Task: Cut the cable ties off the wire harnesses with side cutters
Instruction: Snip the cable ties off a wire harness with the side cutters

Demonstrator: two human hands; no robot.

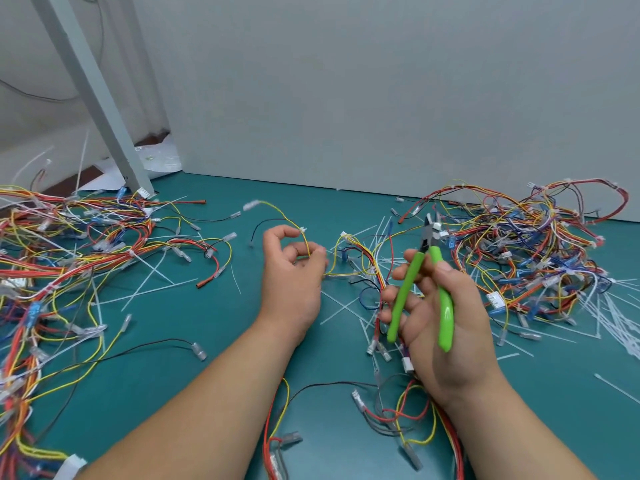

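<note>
Where the view begins at far left, we note a tangled heap of red, yellow, orange and blue wire harnesses (69, 244) on the teal bench mat (214, 323), touching the foot of a slanted grey metal post (93, 98). Loose white plastic cable-tie strips (152, 275) lie scattered just beside the heap.

At centre, the left hand (291, 271) is raised off the mat with its fingers curled, pinching a thin yellow wire (306, 242) between thumb and forefinger. A small white fitting (302, 230) sits on that wire just above the fingertips; we cannot tell whether it is a tie or a connector. The wire runs right into 1 loose yellow-red-blue harness (360, 258) lying between the 2 hands.

The right hand (440, 327) grips green-handled side cutters (403, 296), held clear of the wires with the handles spread and the dark tip pointing away.

Further right, a 2nd multicoloured harness heap (536, 244) lies against the grey wall, with more cut white tie strips (616, 317) at its near edge.
</note>
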